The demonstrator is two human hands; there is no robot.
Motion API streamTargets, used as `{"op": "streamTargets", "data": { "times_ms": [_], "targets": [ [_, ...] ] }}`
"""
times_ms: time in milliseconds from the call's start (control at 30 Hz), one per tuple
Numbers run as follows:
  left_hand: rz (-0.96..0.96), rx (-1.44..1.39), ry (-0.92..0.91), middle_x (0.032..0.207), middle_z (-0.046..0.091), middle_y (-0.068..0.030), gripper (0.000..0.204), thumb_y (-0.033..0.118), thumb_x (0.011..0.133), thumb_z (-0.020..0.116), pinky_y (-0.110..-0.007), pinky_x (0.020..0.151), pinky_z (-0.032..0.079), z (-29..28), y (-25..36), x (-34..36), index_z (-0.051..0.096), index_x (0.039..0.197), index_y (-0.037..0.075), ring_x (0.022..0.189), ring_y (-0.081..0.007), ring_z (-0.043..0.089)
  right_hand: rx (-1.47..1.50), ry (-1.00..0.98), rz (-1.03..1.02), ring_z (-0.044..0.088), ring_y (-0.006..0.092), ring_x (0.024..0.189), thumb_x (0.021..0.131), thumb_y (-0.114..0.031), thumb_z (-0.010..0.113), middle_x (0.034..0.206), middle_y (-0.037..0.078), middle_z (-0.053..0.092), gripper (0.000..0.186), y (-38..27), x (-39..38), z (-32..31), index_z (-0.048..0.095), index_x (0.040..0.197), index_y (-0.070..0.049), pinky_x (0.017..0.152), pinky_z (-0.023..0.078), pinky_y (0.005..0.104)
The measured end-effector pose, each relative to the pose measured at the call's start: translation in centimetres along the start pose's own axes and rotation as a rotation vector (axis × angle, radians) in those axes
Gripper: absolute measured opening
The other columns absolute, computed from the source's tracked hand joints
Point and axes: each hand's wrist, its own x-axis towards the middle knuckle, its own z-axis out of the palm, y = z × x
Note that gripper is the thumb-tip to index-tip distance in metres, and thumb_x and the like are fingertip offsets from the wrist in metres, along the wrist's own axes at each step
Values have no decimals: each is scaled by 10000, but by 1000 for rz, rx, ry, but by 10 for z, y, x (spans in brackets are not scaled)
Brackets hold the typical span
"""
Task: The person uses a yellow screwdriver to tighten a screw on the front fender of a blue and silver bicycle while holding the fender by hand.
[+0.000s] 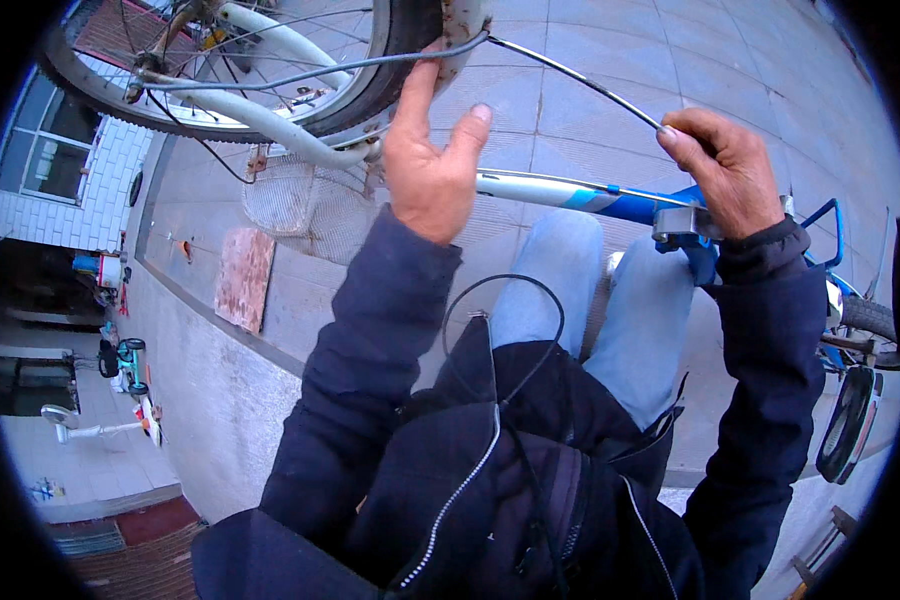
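Note:
A bicycle with a blue and white frame (570, 194) stretches across in front of my knees. Its spoked wheel, with a black tyre (405, 70) and white fork (280, 125), fills the upper left. My left hand (432, 165) rests against the wheel; its index finger is stretched up to the whitish mudguard (460, 35), thumb spread apart. My right hand (725, 170) is closed round the near end of a thin metal rod (580, 82), like a screwdriver shaft. That rod's far tip meets the end of a grey mudguard stay (370, 62). Whatever handle it has is hidden in my fist.
A black pedal (847, 425) and another tyre (867, 317) show at the right. On the paved ground (610, 50) lies a worn reddish board (245, 278). A low pale wall (230, 400) runs along the left, with a small scooter (100, 428) beyond it.

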Motion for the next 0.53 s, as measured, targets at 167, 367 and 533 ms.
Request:
{"op": "streamTargets", "data": {
  "times_ms": [167, 367, 533],
  "targets": [
    [-155, -88, -47, 1167, 538, -192, 469, 54, 779, 581, -326, 969, 341, -9, -2, 10, 464, 1220, -52, 1125, -249, 484, 41, 2, -20, 552, 195, 678, 844, -237, 607, 758, 105, 621, 220, -5, -3, 0, 664, 910, -36, 609, 468, 284],
    [256, 563, -21, 1086, 574, -200, 372, 23, 773, 572, -359, 928, 384, -11, 27, -17, 520, 1134, -49, 1063, -269, 531, 57, 30, -45, 541, 187, 625, 845, -240, 606, 702, 99, 611, 228, -4, -3, -2, 660, 904, -26, 579, 448, 265],
    [-496, -39, -247, 1141, 548, -195, 339, 89, 832, 540, -327, 922, 389, 12, 43, -37, 511, 1157, -7, 1072, -281, 531, 64, 10, -69, 550, 185, 633, 847, -239, 604, 723, 105, 620, 216, -1, -3, -1, 664, 908, -40, 582, 455, 271]
  ]
}}
